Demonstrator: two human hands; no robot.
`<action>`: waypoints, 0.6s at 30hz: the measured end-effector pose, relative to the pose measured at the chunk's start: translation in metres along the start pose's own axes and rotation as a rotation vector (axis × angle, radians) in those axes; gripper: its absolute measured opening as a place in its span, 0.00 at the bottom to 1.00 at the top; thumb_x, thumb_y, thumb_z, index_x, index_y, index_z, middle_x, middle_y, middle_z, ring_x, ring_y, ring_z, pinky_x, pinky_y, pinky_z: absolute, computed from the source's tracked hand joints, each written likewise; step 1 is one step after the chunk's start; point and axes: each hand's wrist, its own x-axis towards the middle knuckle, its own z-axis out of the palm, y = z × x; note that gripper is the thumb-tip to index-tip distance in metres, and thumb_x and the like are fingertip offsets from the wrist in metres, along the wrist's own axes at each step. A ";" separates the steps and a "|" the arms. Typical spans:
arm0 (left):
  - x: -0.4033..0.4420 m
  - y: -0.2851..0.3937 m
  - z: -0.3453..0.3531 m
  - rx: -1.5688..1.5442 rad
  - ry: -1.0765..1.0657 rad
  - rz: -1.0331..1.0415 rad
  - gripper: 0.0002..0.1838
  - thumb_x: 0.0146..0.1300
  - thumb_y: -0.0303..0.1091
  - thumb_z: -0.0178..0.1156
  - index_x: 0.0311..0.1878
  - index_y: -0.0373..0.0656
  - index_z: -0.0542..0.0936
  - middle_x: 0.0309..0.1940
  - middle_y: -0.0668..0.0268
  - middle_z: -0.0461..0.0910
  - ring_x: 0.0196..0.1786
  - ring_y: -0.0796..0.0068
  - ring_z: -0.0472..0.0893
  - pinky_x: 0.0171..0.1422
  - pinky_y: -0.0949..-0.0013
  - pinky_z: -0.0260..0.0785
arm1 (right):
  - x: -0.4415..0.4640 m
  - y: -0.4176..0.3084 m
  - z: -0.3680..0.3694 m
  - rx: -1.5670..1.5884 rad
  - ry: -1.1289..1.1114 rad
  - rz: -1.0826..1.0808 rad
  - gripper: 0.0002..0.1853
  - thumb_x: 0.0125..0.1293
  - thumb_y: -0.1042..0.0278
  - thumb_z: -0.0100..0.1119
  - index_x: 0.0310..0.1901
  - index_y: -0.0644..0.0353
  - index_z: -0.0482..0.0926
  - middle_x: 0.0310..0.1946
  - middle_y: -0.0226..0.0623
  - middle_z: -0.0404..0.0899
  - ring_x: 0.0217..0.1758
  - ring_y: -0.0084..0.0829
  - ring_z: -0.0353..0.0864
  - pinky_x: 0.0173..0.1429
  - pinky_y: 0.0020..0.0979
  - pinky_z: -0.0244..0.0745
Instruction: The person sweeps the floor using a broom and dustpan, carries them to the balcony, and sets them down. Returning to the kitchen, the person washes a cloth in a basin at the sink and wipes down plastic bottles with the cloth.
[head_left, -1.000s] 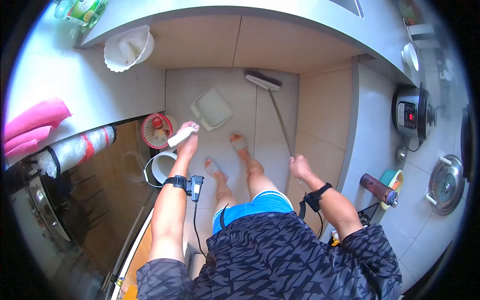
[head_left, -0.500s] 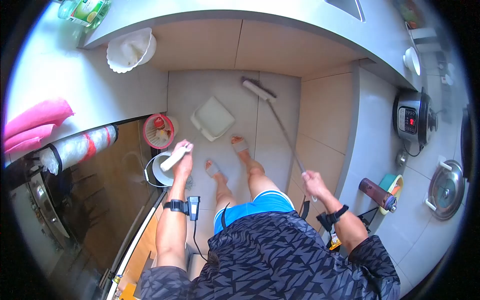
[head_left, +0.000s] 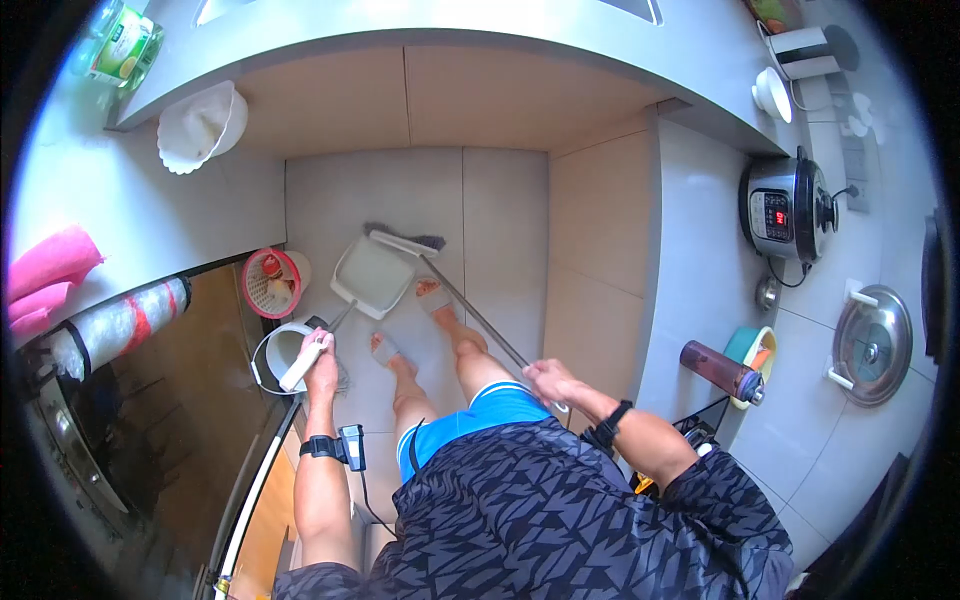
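My left hand (head_left: 320, 365) is closed around the white handle of a dustpan (head_left: 372, 276), whose pale pan lies on the floor ahead of my feet. With my right hand (head_left: 550, 382) I grip the upper end of a broom's long grey stick (head_left: 485, 325). The broom head (head_left: 405, 243), white with dark bristles, rests on the floor along the dustpan's far right side. I cannot tell whether anything lies under the bristles.
A white bucket (head_left: 285, 350) and a pink-rimmed basket (head_left: 270, 284) stand left of the dustpan. Cabinets (head_left: 490, 100) border the floor ahead. A pressure cooker (head_left: 790, 208), a purple bottle (head_left: 722, 372) and a glass lid (head_left: 872, 345) sit on the right counter.
The broom head has moved left across the floor to the dustpan, and my right hand has come inward with the stick. The camera view has shifted slightly right.
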 end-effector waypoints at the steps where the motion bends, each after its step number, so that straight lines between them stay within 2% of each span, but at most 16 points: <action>1: -0.002 0.004 -0.002 -0.002 -0.002 -0.018 0.12 0.63 0.29 0.61 0.46 0.32 0.79 0.49 0.53 0.81 0.52 0.64 0.78 0.63 0.64 0.67 | -0.019 -0.002 -0.003 0.209 -0.040 0.034 0.19 0.76 0.58 0.42 0.49 0.66 0.75 0.22 0.36 0.75 0.14 0.27 0.70 0.22 0.33 0.70; 3: -0.004 0.006 -0.004 -0.010 -0.005 -0.040 0.12 0.63 0.29 0.61 0.47 0.32 0.78 0.48 0.55 0.80 0.52 0.65 0.78 0.63 0.65 0.67 | -0.056 -0.007 -0.007 0.627 -0.126 0.099 0.18 0.77 0.57 0.39 0.50 0.63 0.73 0.19 0.30 0.70 0.13 0.24 0.65 0.18 0.30 0.64; 6: -0.003 -0.001 -0.002 -0.033 -0.002 -0.065 0.12 0.63 0.29 0.61 0.48 0.33 0.78 0.48 0.56 0.80 0.52 0.65 0.78 0.63 0.66 0.67 | -0.089 0.007 -0.015 1.047 -0.146 0.230 0.18 0.78 0.54 0.35 0.48 0.60 0.71 0.16 0.25 0.63 0.12 0.22 0.60 0.16 0.28 0.58; 9: -0.003 0.007 -0.002 0.016 -0.007 -0.029 0.12 0.64 0.29 0.60 0.47 0.34 0.78 0.48 0.57 0.80 0.53 0.66 0.78 0.63 0.66 0.67 | -0.114 0.041 -0.019 1.236 -0.105 0.336 0.14 0.76 0.58 0.36 0.45 0.58 0.69 0.18 0.25 0.65 0.14 0.22 0.61 0.14 0.26 0.58; 11: 0.000 0.006 -0.002 0.002 -0.017 -0.054 0.11 0.64 0.30 0.60 0.47 0.34 0.78 0.48 0.58 0.80 0.53 0.66 0.77 0.63 0.66 0.66 | -0.125 0.082 -0.015 1.398 -0.164 0.380 0.14 0.75 0.59 0.36 0.43 0.58 0.69 0.18 0.25 0.65 0.14 0.22 0.61 0.14 0.25 0.57; 15: -0.001 0.012 -0.009 0.041 -0.047 -0.063 0.12 0.65 0.31 0.60 0.48 0.34 0.77 0.48 0.58 0.80 0.53 0.66 0.77 0.63 0.66 0.66 | -0.122 0.152 0.024 1.796 -0.285 0.517 0.13 0.73 0.61 0.35 0.40 0.60 0.68 0.17 0.24 0.63 0.14 0.21 0.62 0.15 0.24 0.58; 18: 0.002 0.003 -0.013 0.069 -0.067 -0.068 0.13 0.65 0.31 0.60 0.49 0.34 0.76 0.48 0.58 0.80 0.53 0.67 0.77 0.63 0.66 0.66 | -0.099 0.168 0.062 1.951 -0.219 0.589 0.13 0.71 0.63 0.34 0.38 0.61 0.68 0.16 0.24 0.64 0.14 0.21 0.62 0.16 0.23 0.58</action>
